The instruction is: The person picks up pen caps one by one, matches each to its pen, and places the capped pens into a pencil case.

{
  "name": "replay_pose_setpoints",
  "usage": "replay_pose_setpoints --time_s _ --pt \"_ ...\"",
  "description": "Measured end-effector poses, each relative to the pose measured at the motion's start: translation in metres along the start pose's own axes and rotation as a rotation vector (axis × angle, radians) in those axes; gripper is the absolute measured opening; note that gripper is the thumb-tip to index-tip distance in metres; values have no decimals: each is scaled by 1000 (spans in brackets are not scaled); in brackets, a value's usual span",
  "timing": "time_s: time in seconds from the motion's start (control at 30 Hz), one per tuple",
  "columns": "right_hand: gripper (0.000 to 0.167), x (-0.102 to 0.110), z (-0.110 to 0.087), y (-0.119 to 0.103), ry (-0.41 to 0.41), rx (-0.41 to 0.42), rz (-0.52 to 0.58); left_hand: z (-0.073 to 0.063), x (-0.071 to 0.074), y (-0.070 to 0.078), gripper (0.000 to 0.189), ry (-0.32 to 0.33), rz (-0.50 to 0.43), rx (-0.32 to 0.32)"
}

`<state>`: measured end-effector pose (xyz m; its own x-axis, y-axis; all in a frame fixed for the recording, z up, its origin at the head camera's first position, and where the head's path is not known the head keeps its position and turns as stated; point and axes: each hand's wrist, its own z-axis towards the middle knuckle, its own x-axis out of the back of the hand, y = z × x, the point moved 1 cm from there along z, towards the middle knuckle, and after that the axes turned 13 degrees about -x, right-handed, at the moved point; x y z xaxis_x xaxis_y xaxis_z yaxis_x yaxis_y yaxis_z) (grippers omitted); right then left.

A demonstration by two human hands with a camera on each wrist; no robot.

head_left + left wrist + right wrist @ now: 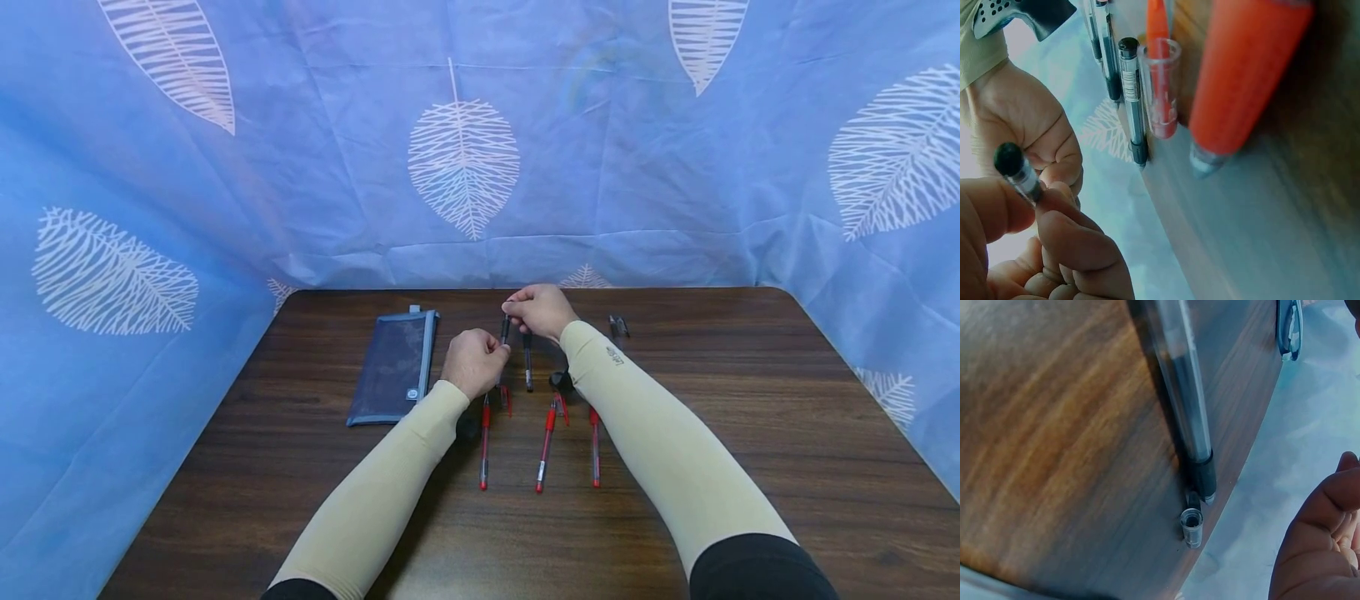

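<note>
Above the table's far middle, both hands hold one black pen (505,331) between them. My left hand (474,364) pinches its lower part; in the left wrist view the pen's black end (1010,160) sticks out between thumb and fingers. At the pen's upper end, the thumb and fingertips of my right hand (543,312) pinch it. What lies inside the right fingers is hidden. Just beside the hands a second black pen (528,364) lies on the table. In the right wrist view, a black-gripped clear pen (1191,406) lies near a clear cap (1192,528).
Left of the hands lies a blue zippered mesh pouch (392,367). Nearer me are a red pen (484,446), another red pen (546,450) and a third red pen (596,450). Red-clipped clear caps (506,401) lie behind them. Clear caps (618,326) lie far right.
</note>
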<state>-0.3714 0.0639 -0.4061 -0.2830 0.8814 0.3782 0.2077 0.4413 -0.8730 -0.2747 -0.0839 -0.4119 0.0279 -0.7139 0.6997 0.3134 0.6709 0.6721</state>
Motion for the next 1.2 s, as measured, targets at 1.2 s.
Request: replay_pose_setpoints --time_s 1.2 --pt "30 0 -5 1 77 12 -119 6 4 -11 46 -55 162 27"
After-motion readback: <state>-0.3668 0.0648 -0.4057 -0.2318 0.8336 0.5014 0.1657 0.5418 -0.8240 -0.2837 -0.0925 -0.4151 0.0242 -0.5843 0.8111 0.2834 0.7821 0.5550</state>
